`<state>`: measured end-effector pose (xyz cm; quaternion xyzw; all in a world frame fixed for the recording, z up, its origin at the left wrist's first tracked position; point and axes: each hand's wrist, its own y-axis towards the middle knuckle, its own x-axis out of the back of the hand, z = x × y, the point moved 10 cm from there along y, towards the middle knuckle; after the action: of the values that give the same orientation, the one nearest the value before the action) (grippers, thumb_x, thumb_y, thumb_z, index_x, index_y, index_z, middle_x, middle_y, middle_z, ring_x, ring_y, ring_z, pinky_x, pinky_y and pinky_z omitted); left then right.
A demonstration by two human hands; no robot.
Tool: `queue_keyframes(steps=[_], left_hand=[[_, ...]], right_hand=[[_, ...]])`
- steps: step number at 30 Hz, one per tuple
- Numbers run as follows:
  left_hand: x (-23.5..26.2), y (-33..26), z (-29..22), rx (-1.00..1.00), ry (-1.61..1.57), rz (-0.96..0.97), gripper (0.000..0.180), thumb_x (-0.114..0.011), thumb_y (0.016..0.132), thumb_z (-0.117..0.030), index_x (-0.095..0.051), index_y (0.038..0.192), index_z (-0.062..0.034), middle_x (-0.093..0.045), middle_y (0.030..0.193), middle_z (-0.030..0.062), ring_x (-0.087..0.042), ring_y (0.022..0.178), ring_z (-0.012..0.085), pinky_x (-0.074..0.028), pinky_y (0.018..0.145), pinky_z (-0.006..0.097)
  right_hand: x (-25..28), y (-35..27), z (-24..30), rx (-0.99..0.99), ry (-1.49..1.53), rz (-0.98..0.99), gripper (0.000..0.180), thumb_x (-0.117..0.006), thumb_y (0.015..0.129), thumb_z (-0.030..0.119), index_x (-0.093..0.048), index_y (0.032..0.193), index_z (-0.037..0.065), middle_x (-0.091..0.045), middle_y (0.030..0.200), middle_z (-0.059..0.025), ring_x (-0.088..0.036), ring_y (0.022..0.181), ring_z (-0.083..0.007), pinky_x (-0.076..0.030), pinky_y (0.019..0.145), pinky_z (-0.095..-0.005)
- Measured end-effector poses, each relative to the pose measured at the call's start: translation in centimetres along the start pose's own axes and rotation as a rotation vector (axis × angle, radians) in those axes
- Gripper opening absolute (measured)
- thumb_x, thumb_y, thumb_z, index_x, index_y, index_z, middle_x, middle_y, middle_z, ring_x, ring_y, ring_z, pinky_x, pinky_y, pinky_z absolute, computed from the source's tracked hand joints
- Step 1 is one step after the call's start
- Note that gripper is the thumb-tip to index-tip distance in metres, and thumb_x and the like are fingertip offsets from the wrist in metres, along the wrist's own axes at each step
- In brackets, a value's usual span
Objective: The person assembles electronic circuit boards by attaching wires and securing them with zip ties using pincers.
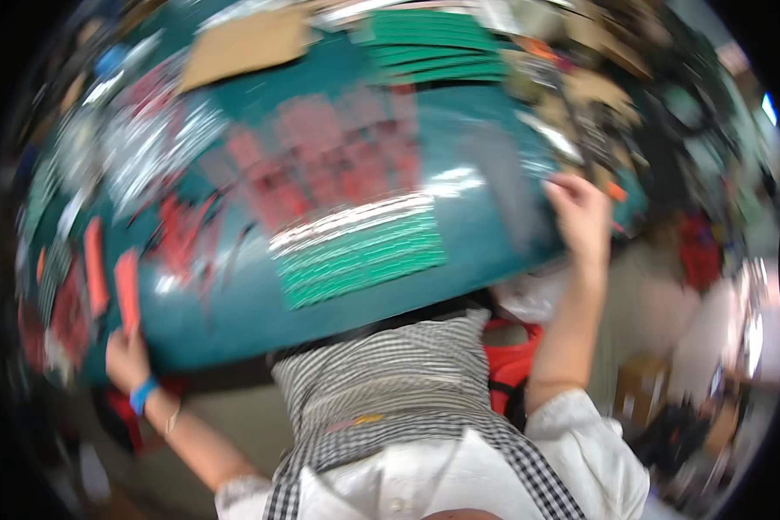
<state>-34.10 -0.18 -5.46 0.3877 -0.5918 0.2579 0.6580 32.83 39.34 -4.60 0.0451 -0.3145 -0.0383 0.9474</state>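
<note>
At the left end of the table, my left hand (pixel 128 360) closes on the near end of a flat red strip (pixel 127 290). A second red strip (pixel 96 264) lies just to its left. My right hand (pixel 581 215) is at the right side of the table with thumb and fingers pinched together; anything between them is too blurred to make out. Between my hands lies a green ridged panel (pixel 360 256) with a shiny far edge. Beyond it several red pieces in clear wrapping (pixel 316 152) are laid in a fan.
Loose red and black pieces (pixel 182 230) and clear plastic bags (pixel 160 130) are on the left. Brown cardboard (pixel 247 48) and green ridged sheets (pixel 433 43) sit along the far side. Tools and clutter (pixel 589 113) crowd the far right. A red stool (pixel 510 347) stands below the table.
</note>
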Motion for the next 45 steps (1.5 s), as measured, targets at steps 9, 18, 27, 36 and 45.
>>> queue_keyframes(steps=[9, 18, 27, 36, 45], left_hand=[[-10.9, 10.9, 7.4, -0.226, -0.124, 0.070, 0.048, -0.068, 0.088, -0.045, -0.071, 0.093, 0.0032, -0.071, 0.085, 0.0189, -0.067, 0.077, 0.0291, -0.051, 0.072, 0.039], [-2.6, 5.9, 5.7, -0.099, -0.814, -0.075, 0.035, -0.065, 0.096, -0.019, -0.062, 0.121, 0.0037, -0.068, 0.106, 0.0098, -0.063, 0.095, 0.0165, -0.049, 0.087, 0.029], [6.9, -7.9, -27.0, -0.266, -1.411, 0.323, 0.007, -0.069, 0.089, -0.004, -0.068, 0.094, 0.0012, -0.064, 0.078, 0.0038, -0.054, 0.065, 0.0078, -0.041, 0.055, 0.022], [6.0, -13.8, -43.0, -0.426, -1.508, 0.699, 0.007, -0.074, 0.085, -0.003, -0.069, 0.087, 0.0026, -0.066, 0.073, 0.0027, -0.058, 0.058, 0.0045, -0.045, 0.051, 0.020], [3.4, -14.0, -44.5, -0.474, -1.387, 0.489, 0.008, -0.073, 0.087, -0.002, -0.068, 0.088, 0.0039, -0.067, 0.075, 0.0026, -0.056, 0.056, 0.0035, -0.043, 0.049, 0.018]], right_hand=[[-1.0, 0.1, 0.8, 0.088, -0.438, -0.042, 0.013, -0.073, 0.079, 0.019, -0.072, 0.085, 0.007, -0.070, 0.083, -0.0148, -0.068, 0.084, -0.0363, -0.053, 0.075, -0.0453], [1.9, -2.7, 1.7, 0.041, 0.391, -0.125, 0.013, -0.069, 0.089, 0.012, -0.064, 0.089, -0.001, -0.065, 0.075, -0.0062, -0.062, 0.067, -0.0115, -0.050, 0.061, -0.0282], [-5.8, -5.3, 6.7, 0.226, 0.427, 0.035, 0.012, -0.071, 0.086, 0.005, -0.064, 0.092, -0.002, -0.068, 0.076, -0.0086, -0.064, 0.068, -0.0109, -0.052, 0.062, -0.0257], [-8.4, -5.8, 3.8, 0.077, 0.306, 0.179, 0.011, -0.071, 0.085, 0.005, -0.069, 0.092, -0.003, -0.071, 0.082, -0.0068, -0.065, 0.070, -0.0102, -0.052, 0.063, -0.0254], [-12.3, -6.1, 5.7, 0.007, 0.667, 0.308, 0.011, -0.066, 0.092, 0.007, -0.069, 0.095, -0.003, -0.070, 0.081, -0.0040, -0.066, 0.071, -0.0075, -0.052, 0.057, -0.0218]])
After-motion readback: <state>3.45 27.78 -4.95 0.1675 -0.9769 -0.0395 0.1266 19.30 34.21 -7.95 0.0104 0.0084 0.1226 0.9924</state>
